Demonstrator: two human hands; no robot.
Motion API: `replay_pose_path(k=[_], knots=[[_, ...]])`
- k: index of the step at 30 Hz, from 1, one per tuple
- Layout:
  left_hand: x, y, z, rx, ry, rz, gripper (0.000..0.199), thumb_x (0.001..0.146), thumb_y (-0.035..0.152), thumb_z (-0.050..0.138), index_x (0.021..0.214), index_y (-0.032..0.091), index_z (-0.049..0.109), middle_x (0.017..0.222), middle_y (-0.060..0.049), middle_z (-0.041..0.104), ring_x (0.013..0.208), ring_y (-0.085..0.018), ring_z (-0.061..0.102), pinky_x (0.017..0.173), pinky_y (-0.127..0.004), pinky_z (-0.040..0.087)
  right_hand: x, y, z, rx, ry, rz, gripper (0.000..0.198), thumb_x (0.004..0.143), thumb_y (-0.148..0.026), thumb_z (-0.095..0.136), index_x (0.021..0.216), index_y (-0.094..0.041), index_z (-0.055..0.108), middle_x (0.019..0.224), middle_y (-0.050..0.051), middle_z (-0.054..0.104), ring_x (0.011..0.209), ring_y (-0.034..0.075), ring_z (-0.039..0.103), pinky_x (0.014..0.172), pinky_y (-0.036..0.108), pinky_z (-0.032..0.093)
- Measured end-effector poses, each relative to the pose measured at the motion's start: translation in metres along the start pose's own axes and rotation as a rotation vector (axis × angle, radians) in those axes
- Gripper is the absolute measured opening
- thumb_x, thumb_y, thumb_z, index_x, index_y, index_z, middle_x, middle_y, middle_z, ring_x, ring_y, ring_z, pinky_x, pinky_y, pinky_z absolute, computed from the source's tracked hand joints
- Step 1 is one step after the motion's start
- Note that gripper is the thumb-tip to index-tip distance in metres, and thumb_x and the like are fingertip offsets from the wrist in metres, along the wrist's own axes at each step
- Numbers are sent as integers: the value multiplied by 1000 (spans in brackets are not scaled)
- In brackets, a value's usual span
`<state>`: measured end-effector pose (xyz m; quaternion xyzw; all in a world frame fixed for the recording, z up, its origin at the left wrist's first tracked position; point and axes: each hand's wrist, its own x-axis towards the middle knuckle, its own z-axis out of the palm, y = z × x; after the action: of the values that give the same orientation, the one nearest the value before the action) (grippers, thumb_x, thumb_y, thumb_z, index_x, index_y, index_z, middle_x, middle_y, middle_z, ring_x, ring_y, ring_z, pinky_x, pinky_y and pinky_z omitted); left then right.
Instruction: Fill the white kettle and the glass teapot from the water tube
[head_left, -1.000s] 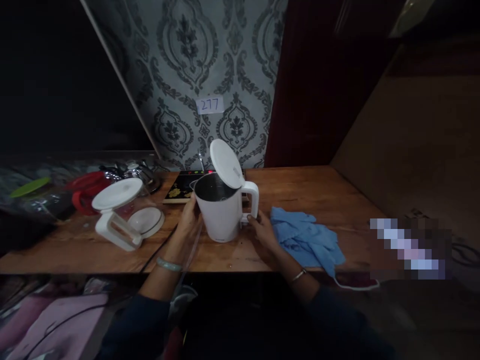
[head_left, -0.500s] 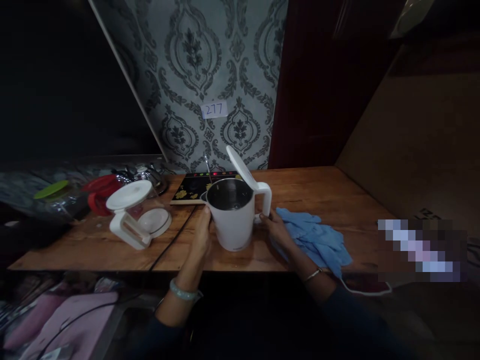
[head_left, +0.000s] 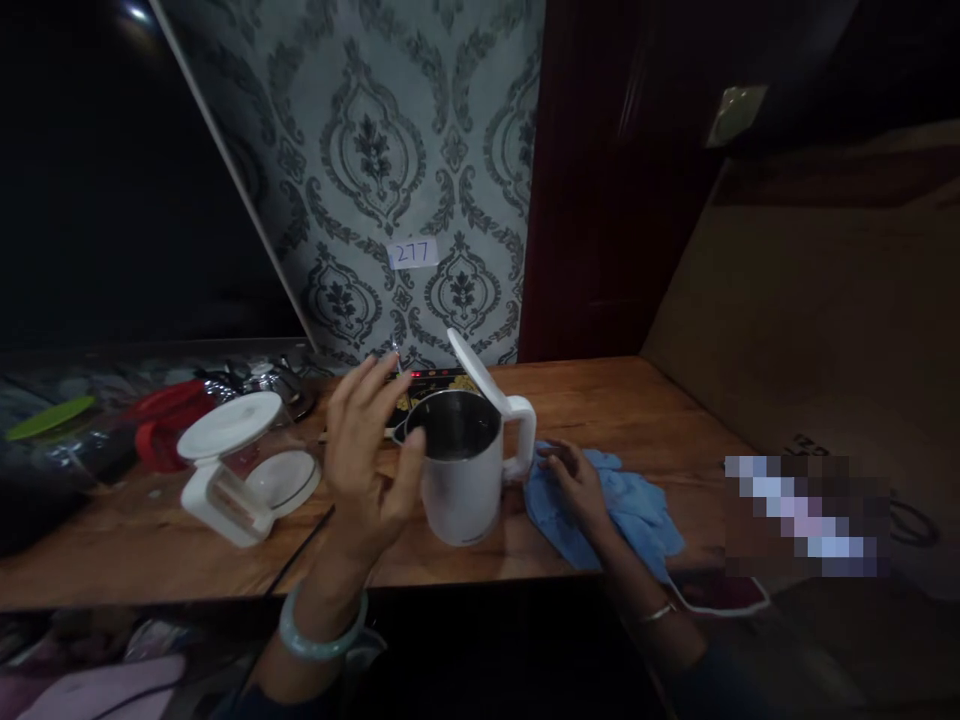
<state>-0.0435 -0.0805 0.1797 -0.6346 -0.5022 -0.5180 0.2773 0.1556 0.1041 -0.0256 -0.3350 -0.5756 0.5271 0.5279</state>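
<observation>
A white electric kettle [head_left: 463, 500] stands upright near the table's front edge, its lid [head_left: 477, 372] raised and its dark metal inside showing. Its handle [head_left: 527, 437] points right. My left hand [head_left: 367, 450] is lifted at the kettle's left, fingers spread, in front of the spout side, holding nothing. To the right of the handle, my right hand [head_left: 574, 475] rests over a crumpled blue cloth [head_left: 630, 505], its fingers loosely bent and apart. I see nothing gripped in it.
Left of the kettle lies a glass jug with a white lid [head_left: 229, 425] and white handle. Behind it are a red-lidded vessel [head_left: 169, 420], a green-lidded one [head_left: 51, 418] and a metal teapot [head_left: 274, 385]. A black induction cooker [head_left: 442, 382] sits by the wall. A cable [head_left: 300, 548] crosses the front edge.
My left hand has come off the kettle's side and risen with fingers spread. The right hand has left the handle and moved over the blue cloth. The view has shifted a little.
</observation>
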Motion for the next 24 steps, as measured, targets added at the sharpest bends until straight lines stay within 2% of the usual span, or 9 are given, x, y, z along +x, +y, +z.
replay_pose_path(k=[3, 6, 8, 12, 16, 24], knots=[[25, 11, 9, 103, -135, 218, 48, 93, 25, 58, 141, 23, 55, 149, -12, 56, 146, -32, 41, 118, -57, 34, -5, 10, -3, -29, 22, 25, 46, 79, -58, 66, 106, -21, 64, 92, 10, 76, 77, 25, 71, 70, 39, 58], [34, 7, 23, 182, -277, 307, 44, 94, 28, 58, 137, 20, 57, 147, -15, 57, 145, -34, 42, 118, -57, 32, -10, 21, -4, -107, 11, -7, 42, 81, -58, 61, 98, -21, 67, 89, 10, 76, 77, 26, 71, 73, 41, 57], [35, 1, 30, 210, -329, 324, 40, 94, 28, 57, 133, 20, 61, 145, -14, 59, 143, -33, 46, 117, -56, 33, -12, 24, -5, -197, -6, -64, 38, 83, -55, 57, 95, -21, 69, 89, 10, 76, 80, 27, 71, 77, 42, 56], [31, -7, 32, 216, -319, 286, 32, 93, 29, 57, 123, 24, 67, 140, -11, 63, 141, -34, 48, 116, -56, 35, -12, 24, -5, -322, -21, -136, 32, 85, -47, 52, 92, -22, 71, 89, 10, 76, 85, 29, 71, 81, 43, 55], [23, -13, 27, 233, -253, 260, 21, 92, 28, 57, 107, 23, 71, 119, -11, 70, 132, -32, 55, 114, -55, 38, -12, 23, -5, -360, -46, -146, 31, 85, -45, 51, 91, -23, 72, 91, 9, 76, 87, 28, 71, 80, 41, 55], [-5, -25, 15, 270, -240, 273, 20, 91, 21, 58, 109, 20, 66, 111, -12, 70, 115, -29, 64, 108, -51, 43, -13, 22, -5, -379, -49, -179, 31, 86, -44, 51, 90, -23, 72, 90, 9, 76, 86, 28, 71, 80, 41, 55]])
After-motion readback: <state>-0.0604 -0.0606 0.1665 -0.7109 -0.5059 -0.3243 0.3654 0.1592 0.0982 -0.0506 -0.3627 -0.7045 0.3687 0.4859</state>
